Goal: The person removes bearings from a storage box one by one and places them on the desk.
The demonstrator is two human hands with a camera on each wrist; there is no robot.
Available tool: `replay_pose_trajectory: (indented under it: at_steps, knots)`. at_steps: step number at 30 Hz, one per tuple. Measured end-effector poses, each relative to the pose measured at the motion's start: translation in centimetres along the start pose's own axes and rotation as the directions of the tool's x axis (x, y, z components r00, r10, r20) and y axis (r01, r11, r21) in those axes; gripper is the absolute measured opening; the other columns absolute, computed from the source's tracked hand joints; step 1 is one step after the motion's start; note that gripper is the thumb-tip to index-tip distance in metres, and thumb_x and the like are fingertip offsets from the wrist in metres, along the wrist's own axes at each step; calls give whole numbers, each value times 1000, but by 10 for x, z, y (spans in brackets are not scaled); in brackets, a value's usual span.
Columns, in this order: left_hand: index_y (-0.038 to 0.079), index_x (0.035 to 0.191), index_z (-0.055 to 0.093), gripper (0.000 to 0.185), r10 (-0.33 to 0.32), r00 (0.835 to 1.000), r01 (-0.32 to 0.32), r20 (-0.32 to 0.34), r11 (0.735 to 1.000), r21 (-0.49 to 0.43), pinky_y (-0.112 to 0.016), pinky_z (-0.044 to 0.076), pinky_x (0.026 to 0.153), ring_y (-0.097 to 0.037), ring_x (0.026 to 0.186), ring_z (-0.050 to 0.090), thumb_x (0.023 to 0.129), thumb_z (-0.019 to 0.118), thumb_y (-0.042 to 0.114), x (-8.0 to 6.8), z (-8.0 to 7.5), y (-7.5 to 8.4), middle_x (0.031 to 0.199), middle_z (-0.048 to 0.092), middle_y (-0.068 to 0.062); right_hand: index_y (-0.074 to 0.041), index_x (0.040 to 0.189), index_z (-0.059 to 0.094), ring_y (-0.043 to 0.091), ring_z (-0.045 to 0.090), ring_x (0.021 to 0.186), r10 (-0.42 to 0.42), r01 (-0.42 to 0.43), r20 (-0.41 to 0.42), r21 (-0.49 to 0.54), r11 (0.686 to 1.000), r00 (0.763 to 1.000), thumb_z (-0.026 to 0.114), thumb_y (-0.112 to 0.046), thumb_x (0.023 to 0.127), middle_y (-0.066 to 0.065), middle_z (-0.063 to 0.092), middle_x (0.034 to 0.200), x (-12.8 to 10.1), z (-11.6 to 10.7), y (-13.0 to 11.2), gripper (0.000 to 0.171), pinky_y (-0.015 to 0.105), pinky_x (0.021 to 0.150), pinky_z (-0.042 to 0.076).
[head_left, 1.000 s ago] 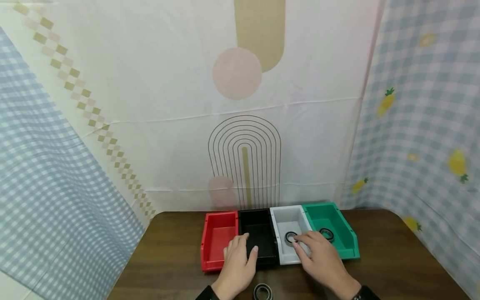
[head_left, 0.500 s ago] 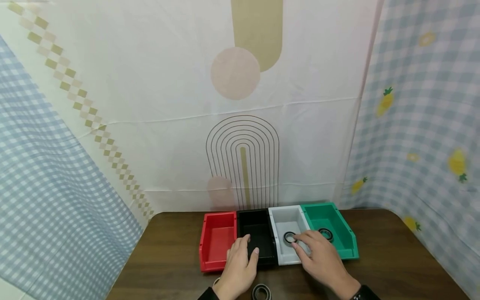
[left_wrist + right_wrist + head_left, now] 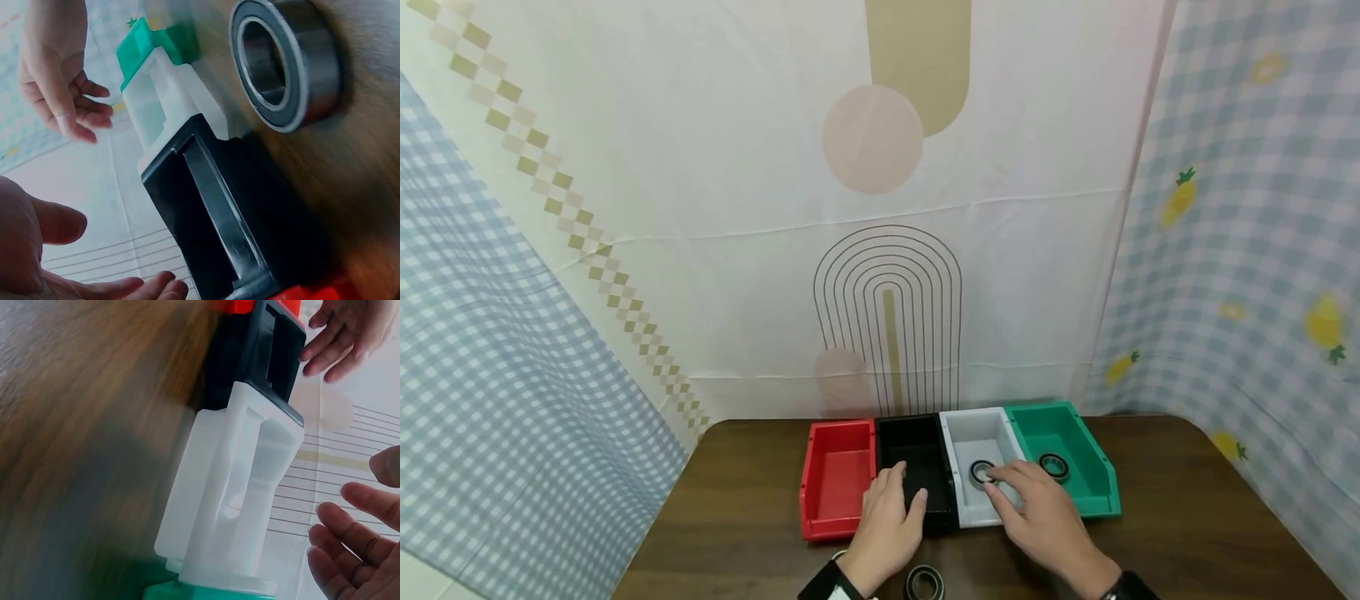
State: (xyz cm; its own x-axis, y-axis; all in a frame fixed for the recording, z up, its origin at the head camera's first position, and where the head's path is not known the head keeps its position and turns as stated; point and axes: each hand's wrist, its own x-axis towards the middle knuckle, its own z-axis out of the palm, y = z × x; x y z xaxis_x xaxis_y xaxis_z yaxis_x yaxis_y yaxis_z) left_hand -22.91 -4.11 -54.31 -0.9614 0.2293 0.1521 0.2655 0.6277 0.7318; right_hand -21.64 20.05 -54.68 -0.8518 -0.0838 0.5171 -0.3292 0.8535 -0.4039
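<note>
Four small bins stand in a row: red (image 3: 835,487), black (image 3: 917,462), white (image 3: 973,437) and green (image 3: 1063,442). One steel bearing (image 3: 981,472) lies in the white bin and another bearing (image 3: 1054,467) in the green bin. A third bearing (image 3: 924,583) (image 3: 284,62) lies on the table between my wrists. My left hand (image 3: 895,508) hovers over the black bin's front with relaxed fingers and holds nothing. My right hand (image 3: 1018,492) is over the white bin's front, fingertips beside its bearing, also holding nothing. The wrist views show both hands, the left (image 3: 350,331) and the right (image 3: 59,81), spread above the bins.
The bins sit on a dark wooden table (image 3: 1187,517), against patterned cloth at the back (image 3: 887,292) and checked cloth on both sides. Bare wood lies left of the red bin and right of the green bin.
My left hand has shifted slightly right over the black bin. The right hand and the bearings have stayed where they were.
</note>
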Motion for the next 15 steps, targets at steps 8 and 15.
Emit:
replay_pose_trajectory:
  at_steps: [8, 15]
  knots:
    - [-9, 156, 43, 61, 35, 999, -35, 41, 999, -5, -70, 37, 119, -46, 146, 47, 111, 55, 30, 5, 12, 15, 156, 51, -29, -21, 113, 83, 17, 73, 107, 30, -30, 39, 12, 999, 999, 79, -29, 97, -6, 79, 109, 0, 3, -3, 18, 48, 92, 62]
    - [-13, 155, 42, 61, 39, 998, -42, 45, 996, 73, -68, 39, 119, -47, 145, 48, 111, 55, 27, 16, 23, 25, 154, 51, -33, -18, 113, 83, 17, 73, 105, 4, -4, 35, 20, 1000, 999, 79, -28, 97, -5, 79, 108, 3, 4, -1, 19, 47, 90, 61]
